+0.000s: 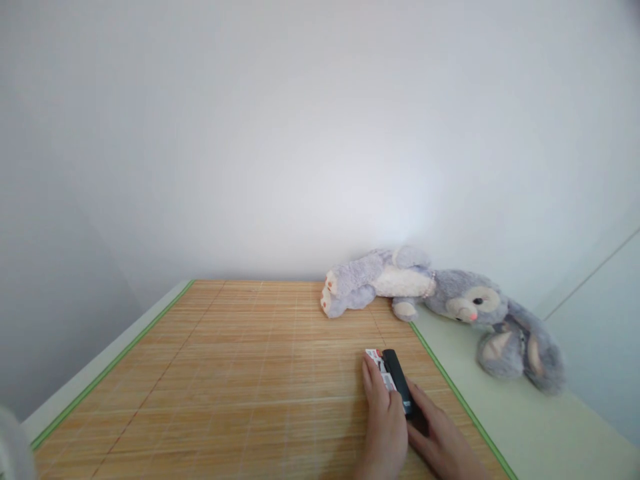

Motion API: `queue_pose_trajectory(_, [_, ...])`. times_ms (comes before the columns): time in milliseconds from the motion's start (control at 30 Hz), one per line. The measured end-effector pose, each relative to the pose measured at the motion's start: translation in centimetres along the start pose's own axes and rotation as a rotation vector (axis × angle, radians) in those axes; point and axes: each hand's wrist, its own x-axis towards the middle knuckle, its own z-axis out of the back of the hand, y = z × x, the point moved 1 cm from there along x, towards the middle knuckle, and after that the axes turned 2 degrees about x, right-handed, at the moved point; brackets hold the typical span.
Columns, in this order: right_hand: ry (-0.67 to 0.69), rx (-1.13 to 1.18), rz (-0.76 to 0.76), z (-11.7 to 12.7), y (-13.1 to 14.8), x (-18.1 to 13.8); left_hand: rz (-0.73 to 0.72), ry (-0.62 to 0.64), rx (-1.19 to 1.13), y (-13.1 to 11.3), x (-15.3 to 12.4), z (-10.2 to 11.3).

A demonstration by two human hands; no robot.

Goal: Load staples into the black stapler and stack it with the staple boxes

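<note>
Resting near the right edge of the bamboo mat point(240, 360), a black stapler point(399, 381) lies flat with a small red-and-white box point(383, 370) touching its left side. The left hand point(384, 427) lies palm down with its fingers flat along the box and over the stapler's near end; it presses, it does not clench. The right hand point(443, 437) touches the near end of the stapler from the right, fingers extended; whether they close around the body cannot be told from this view.

Handling the pair well calls for these points:
- Keep the left fingers flat so that the box does not slide across the slats.
- Hold the stapler by its sides, clear of the front mouth.
- Keep both items on the mat, away from its green border point(450, 383).

A grey plush rabbit point(440, 297) lies on its side beyond, well apart from both hands.
</note>
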Motion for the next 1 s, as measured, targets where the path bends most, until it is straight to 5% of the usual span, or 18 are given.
queue_pose_trajectory(133, [-0.024,-0.002,-0.025,0.8,-0.6,-0.1,-0.008,0.017,-0.065,0.2,0.3,0.3])
queue_pose_trajectory(300, [-0.051,-0.049,-0.014,0.4,-1.0,-0.2,-0.178,-0.029,0.223,-0.1,0.0,6.3])
queue_pose_trajectory(433, [-0.043,-0.056,0.012,0.3,-1.4,-0.1,-0.345,0.096,0.478,-0.9,0.0,9.5])
queue_pose_trajectory(900, [-0.023,-0.006,0.013,0.7,-0.5,0.1,-0.414,0.13,0.536,-1.2,0.0,9.1])
queue_pose_trajectory(1000, [-0.064,-0.016,-0.052,2.0,-0.9,-0.7,-0.411,0.113,0.553,-0.5,-0.8,10.5])
